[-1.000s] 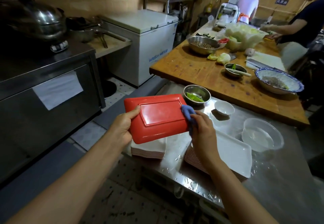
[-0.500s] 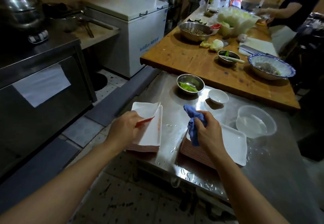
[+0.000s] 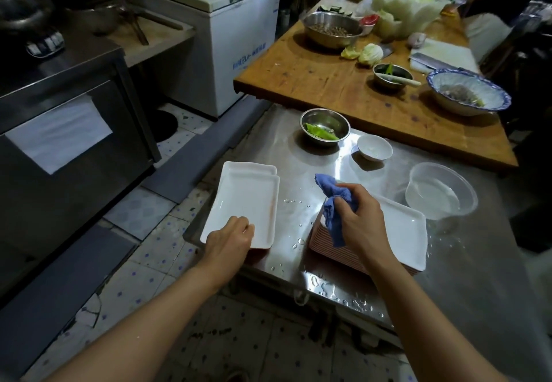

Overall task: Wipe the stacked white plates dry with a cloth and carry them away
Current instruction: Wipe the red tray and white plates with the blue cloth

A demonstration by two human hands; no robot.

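Your left hand rests on the near corner of the left plate stack, fingers curled down onto the top plate's rim; whether they actually grip it, can't tell. Your right hand is closed round a blue cloth, bunched up, one end sticking up and one hanging down over the near-left corner of the right plate stack. Both stacks are white rectangular plates with reddish undersides, sitting on the steel table, apart from each other with water drops between them. Left stack sits at the table's left edge, top plate slightly skewed over the ones below.

Table surface is wet, drops also along the near edge. Farther back on it: small steel bowl with green vegetable pieces, small white bowl just right of it, clear plastic bowl with water near the right stack's far corner.

Butting against the steel table is a wooden table with a big steel bowl, cabbage, a blue-rimmed bowl, a cleaver on a white board. Another person stands at its far right. Left side: white chest freezer, dark steel cabinet with a paper sheet stuck on. Floor is speckled tile.
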